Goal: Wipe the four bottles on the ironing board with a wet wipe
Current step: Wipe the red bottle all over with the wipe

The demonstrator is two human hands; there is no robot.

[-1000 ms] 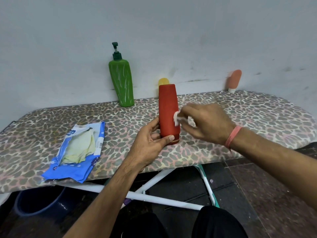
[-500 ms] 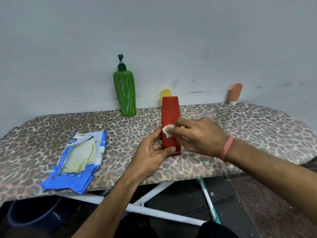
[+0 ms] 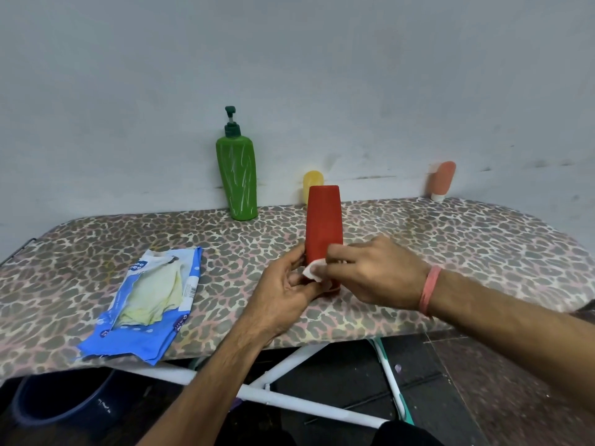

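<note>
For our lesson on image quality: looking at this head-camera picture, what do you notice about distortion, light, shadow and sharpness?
Head view: wide-angle bending curves the ironing board at its edges; light is soft and even, with faint shadows on the wall behind the green pump bottle and the peach tube; no strong glare; the red bottle is fairly sharp, the wipe slightly soft.

Both forearms are seen bare, with no sleeves worn. A thin pink-red band is worn around the right wrist. Dark trousers are glimpsed at the lower edge.
</note>
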